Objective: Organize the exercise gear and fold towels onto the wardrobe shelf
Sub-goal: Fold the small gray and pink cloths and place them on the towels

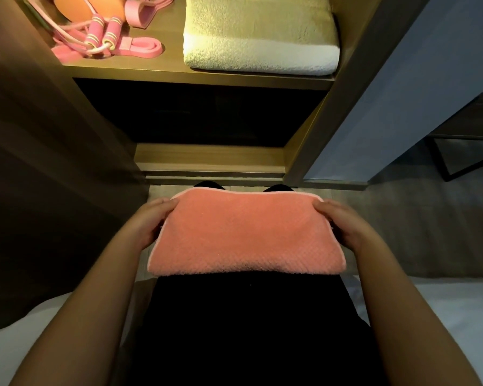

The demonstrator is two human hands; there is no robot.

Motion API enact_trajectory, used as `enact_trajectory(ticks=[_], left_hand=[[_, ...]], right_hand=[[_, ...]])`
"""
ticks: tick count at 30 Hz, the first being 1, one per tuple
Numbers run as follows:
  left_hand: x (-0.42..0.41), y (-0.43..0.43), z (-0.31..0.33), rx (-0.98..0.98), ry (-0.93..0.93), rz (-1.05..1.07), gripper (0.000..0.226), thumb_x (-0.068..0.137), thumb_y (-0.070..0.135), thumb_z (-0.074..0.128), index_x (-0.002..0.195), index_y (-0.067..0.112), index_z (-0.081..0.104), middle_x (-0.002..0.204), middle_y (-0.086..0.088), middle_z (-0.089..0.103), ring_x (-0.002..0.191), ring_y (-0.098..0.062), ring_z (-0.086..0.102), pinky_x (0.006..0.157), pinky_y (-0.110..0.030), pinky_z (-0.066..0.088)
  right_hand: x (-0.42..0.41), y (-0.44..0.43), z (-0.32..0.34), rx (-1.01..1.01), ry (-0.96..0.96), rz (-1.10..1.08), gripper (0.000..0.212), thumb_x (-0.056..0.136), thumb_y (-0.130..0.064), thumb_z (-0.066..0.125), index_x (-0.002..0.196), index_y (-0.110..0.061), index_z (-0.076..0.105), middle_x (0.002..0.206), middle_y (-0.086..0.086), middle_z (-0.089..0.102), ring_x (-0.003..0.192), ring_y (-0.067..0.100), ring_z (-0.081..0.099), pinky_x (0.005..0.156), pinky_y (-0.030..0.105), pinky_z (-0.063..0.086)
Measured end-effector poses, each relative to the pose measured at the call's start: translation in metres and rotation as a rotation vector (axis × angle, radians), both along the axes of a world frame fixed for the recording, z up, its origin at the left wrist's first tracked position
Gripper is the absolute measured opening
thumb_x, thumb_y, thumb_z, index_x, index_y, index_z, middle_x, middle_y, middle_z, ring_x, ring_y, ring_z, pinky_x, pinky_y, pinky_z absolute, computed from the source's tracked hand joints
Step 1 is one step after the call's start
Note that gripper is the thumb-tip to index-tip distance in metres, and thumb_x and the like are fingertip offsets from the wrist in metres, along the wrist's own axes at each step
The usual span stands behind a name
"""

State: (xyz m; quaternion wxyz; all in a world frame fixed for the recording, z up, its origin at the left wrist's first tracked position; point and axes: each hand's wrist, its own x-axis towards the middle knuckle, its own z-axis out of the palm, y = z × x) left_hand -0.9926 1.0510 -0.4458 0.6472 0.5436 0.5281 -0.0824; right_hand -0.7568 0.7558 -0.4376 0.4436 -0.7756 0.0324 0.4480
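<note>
Dim room, one warm light inside the wardrobe

The brightest patch is at 12 o'clock, where a yellowish glow falls on the wardrobe shelf (156,71) and the folded white towel (262,51), whose front fold nearly washes out. The compartment (201,112) beneath is almost black. The wardrobe side (39,121) at 9 o'clock lies in deep brown shadow, and the panel (416,93) at 2 o'clock takes a cool bluish cast. The pink towel (246,235) at centre is softly, evenly lit, its weave readable. The dark clothing (248,330) at 6 o'clock shows no detail. Wide-angle distortion splays the uprights outward toward the corners. Fine detail is soft throughout, more so at the edges.
</note>
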Motion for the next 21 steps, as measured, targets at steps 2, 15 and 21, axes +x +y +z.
enact_trajectory(ticks=[2, 15, 21], left_hand=[[-0.003, 0.005, 0.003, -0.062, -0.053, 0.038, 0.022, 0.091, 0.034, 0.061, 0.105, 0.017, 0.067, 0.105, -0.011, 0.069, 0.092, -0.026, 0.066, 0.065, -0.034, 0.051], [0.006, 0.005, 0.006, 0.1, 0.133, 0.163, 0.042, 0.089, 0.035, 0.066, 0.124, 0.015, 0.054, 0.111, -0.008, 0.06, 0.087, -0.024, 0.059, 0.059, -0.034, 0.043], [0.021, -0.011, 0.005, 0.569, 0.144, 0.107, 0.02, 0.102, 0.035, 0.043, 0.107, 0.018, 0.052, 0.099, -0.003, 0.056, 0.081, -0.015, 0.055, 0.06, -0.028, 0.04]], right_hand=[[0.003, 0.0, 0.003, 0.028, 0.028, -0.021, 0.025, 0.094, -0.032, 0.058, 0.106, -0.012, 0.066, 0.106, 0.011, 0.065, 0.1, 0.028, 0.061, 0.085, 0.039, 0.049], [-0.003, 0.007, 0.005, -0.122, -0.069, -0.17, 0.021, 0.092, -0.035, 0.062, 0.095, -0.015, 0.057, 0.094, 0.005, 0.061, 0.083, 0.021, 0.058, 0.061, 0.033, 0.043], [-0.008, 0.017, 0.007, -0.176, -0.437, -0.067, 0.029, 0.101, -0.034, 0.038, 0.094, -0.016, 0.06, 0.09, 0.005, 0.061, 0.077, 0.014, 0.055, 0.06, 0.029, 0.038]])
